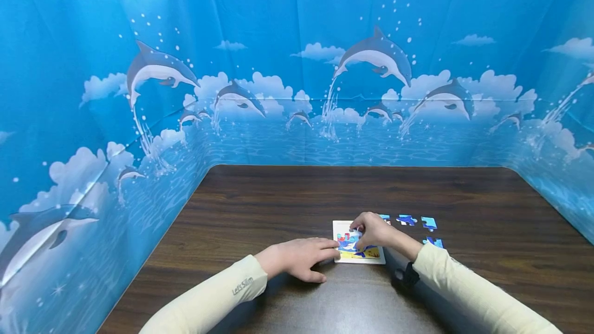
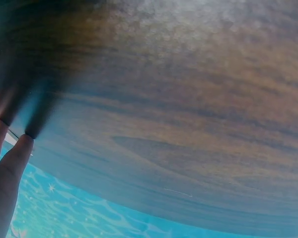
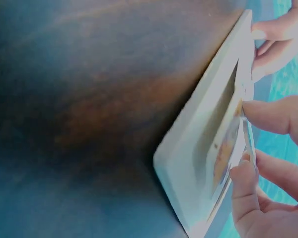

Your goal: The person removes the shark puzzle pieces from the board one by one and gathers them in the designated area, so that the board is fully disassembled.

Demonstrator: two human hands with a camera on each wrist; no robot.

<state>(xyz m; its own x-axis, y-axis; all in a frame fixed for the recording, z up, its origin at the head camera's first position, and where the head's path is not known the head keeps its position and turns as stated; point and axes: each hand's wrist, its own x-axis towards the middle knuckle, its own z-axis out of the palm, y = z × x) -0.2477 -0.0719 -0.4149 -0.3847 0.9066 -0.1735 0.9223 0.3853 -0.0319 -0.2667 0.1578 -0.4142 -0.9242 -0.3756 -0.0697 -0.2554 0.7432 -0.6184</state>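
A jigsaw board (image 1: 359,260) with a pale frame and a sea picture in its recess lies on the table before me. My left hand (image 1: 300,259) reaches in from the left, its outstretched fingertips right at the board's left edge; in the left wrist view only some fingers (image 2: 15,153) show. Over the board's upper part, my right hand (image 1: 377,232) pinches a puzzle piece between thumb and fingertips. In the right wrist view this puzzle piece (image 3: 249,141) is tilted on edge, close over the picture, and its printed face is mostly hidden.
Loose puzzle pieces lie right of the board: a blue one (image 1: 407,219), a light blue one (image 1: 429,223) and another (image 1: 433,241) near the right wrist. Part of one more shows behind the right hand. A dolphin-printed curtain (image 1: 297,66) surrounds the brown wooden table (image 1: 260,195).
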